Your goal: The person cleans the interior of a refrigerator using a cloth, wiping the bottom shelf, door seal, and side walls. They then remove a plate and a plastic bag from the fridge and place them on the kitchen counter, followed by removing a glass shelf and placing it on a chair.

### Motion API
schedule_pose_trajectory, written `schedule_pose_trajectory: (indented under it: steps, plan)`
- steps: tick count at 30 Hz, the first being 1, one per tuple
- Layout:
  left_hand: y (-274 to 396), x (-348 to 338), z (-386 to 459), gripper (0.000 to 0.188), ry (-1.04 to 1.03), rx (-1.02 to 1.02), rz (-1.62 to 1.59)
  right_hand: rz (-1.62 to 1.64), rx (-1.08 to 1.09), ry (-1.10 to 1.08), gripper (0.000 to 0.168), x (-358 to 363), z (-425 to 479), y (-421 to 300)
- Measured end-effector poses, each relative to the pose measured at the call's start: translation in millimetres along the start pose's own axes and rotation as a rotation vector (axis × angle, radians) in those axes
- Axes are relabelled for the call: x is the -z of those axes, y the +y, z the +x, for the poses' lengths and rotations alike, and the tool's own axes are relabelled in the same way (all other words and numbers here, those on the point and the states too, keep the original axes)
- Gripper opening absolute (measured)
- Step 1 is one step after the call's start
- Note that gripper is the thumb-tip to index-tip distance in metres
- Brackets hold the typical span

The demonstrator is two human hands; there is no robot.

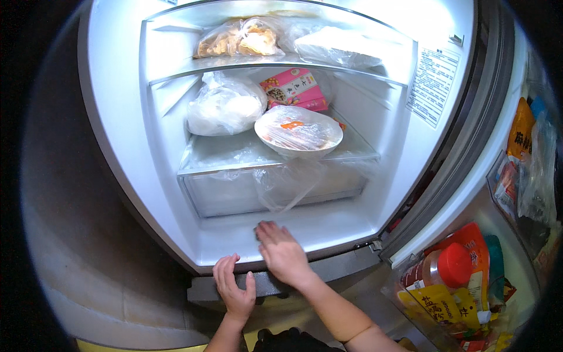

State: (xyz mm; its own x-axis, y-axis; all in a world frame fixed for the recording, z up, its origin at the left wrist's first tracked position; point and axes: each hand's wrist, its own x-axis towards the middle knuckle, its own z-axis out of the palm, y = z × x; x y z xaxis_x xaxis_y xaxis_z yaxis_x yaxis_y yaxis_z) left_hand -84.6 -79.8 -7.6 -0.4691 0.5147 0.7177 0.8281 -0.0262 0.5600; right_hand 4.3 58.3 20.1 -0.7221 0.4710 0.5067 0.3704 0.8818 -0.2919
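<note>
I face an open refrigerator. My right hand [282, 253] reaches palm down over the white bottom floor [334, 226] of the compartment, its fingers blurred. A small dark patch shows by its fingertips; whether it is a held thing cannot be made out. My left hand [234, 288] is at the front lower edge, fingers curved and thumb apart, with nothing in it. Above the hands is a clear drawer [233, 196], with a loose plastic bag [286, 187] hanging over its front. A plastic-wrapped bowl of food [299, 132] stands on the glass shelf above it.
Beside the bowl are a white plastic bag [226, 105] and a pink printed box [294, 90]. Bagged food [242, 39] and a white bagged item [338, 46] lie on the upper shelf. The open door at right holds a red-lidded jar [453, 266] and yellow packets [440, 303].
</note>
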Motion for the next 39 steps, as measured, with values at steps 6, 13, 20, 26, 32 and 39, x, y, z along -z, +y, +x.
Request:
schedule_pose_trajectory:
  steps: [6,13,20,26,32,39]
  plan:
    - [3.5,-4.2,-0.3,0.047,0.048,-0.014,0.029,0.371,0.089,0.21,0.025,8.8,-17.4,5.3]
    - [-2.7,6.5,-10.5,0.046,0.093,0.044,-0.104,0.129,-0.366,0.588,0.022,63.1,-60.2,91.0]
    - [-1.8,25.3,-26.0,0.046,0.103,0.107,-0.213,-0.159,-0.273,0.265,0.039,21.8,-58.3,52.7]
    - [-22.1,62.7,-40.9,0.047,0.093,0.143,-0.127,-0.018,-0.092,0.203,0.04,-26.5,-25.8,-46.0]
    - [-34.6,82.4,-42.4,0.048,0.074,0.208,-0.126,0.247,0.063,0.245,0.036,-58.1,-9.6,-97.7]
    - [-49.5,100.7,-47.8,0.051,0.054,0.161,-0.121,0.243,-0.181,0.493,0.027,-14.3,-28.2,-83.2]
